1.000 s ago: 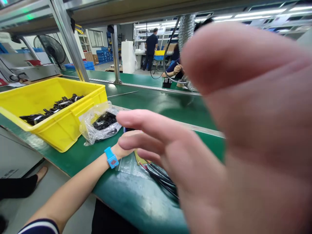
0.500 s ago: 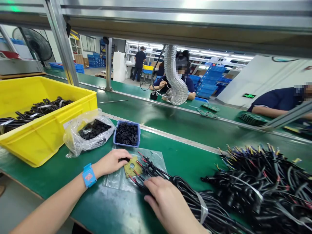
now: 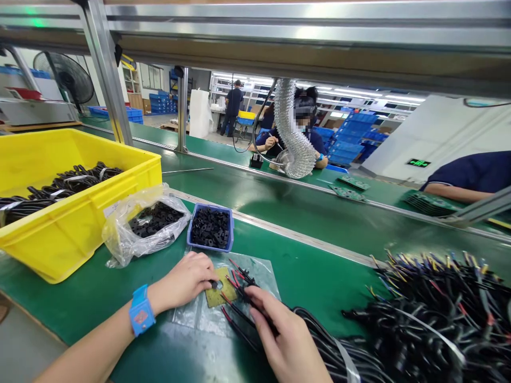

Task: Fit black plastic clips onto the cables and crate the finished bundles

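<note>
My left hand (image 3: 186,283) is closed in a pinch on a small black plastic part (image 3: 214,284), mostly hidden by the fingers, at the left of a yellowish square plate with a round hole (image 3: 219,301). The plate lies on a flat clear plastic bag (image 3: 261,270). To the right, my right hand (image 3: 283,332) has its thumb and forefinger closed around a black cable (image 3: 249,298) near its red-tipped wire ends. More cables of the same bundle (image 3: 319,325) run under and beyond this hand, tied with a pale band (image 3: 346,359).
A blue bin (image 3: 231,236) of small black parts stands behind the plate, beside an open plastic bag (image 3: 115,244) of similar parts. At left is a yellow crate (image 3: 91,213) holding cables. A large cable pile (image 3: 419,319) lies at right. A co-worker (image 3: 319,143) sits opposite, behind a flexible duct (image 3: 295,143).
My left hand has brought the black part over the plate, near its hole. My right hand has closed on a cable among the wire ends. The view has shifted slightly.
</note>
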`<state>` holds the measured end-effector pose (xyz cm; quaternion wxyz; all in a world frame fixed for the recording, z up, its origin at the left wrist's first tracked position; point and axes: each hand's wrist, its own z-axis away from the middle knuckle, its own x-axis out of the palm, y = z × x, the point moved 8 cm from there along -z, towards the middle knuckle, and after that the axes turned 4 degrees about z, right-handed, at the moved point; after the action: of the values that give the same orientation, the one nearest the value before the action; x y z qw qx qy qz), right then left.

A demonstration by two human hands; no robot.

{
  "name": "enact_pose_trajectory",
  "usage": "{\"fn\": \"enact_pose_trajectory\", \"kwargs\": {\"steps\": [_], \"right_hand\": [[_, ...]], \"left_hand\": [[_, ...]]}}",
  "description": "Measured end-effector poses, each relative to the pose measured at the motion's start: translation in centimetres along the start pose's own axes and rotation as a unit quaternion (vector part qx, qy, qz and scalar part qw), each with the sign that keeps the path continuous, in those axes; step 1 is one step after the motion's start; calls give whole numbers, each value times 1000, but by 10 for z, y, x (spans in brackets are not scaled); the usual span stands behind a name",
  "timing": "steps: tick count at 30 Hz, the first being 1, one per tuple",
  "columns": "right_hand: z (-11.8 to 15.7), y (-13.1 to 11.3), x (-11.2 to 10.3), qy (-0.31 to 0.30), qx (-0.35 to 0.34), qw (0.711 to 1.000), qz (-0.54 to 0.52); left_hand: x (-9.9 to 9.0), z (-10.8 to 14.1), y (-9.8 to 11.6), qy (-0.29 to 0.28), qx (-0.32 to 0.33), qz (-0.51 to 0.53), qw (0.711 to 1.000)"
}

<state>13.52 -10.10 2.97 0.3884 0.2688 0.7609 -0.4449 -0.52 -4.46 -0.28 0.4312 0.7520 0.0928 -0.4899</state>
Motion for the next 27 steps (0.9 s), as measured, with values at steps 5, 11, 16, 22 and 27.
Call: {"fn": "enact_pose_trajectory", "kwargs": {"steps": [5,11,16,22,27], "right_hand": [[-14,-9,-5,2,9,999,-41],[-20,-4,-5,1,10,999,-41],[-20,-1,0,-15,8,999,-44],[-19,-2,2,-15,8,999,-42],[-20,-5,4,-30,8,998,-46]], "left_hand": [[1,0,3,-12,-3,1,1000],[-5,-4,-9,40,-70,214,973],[2,-4,-22,77,-135,498,853],[12,-4,-19,69,-136,558,816],[13,-4,-20,60,-131,543,827]]}}
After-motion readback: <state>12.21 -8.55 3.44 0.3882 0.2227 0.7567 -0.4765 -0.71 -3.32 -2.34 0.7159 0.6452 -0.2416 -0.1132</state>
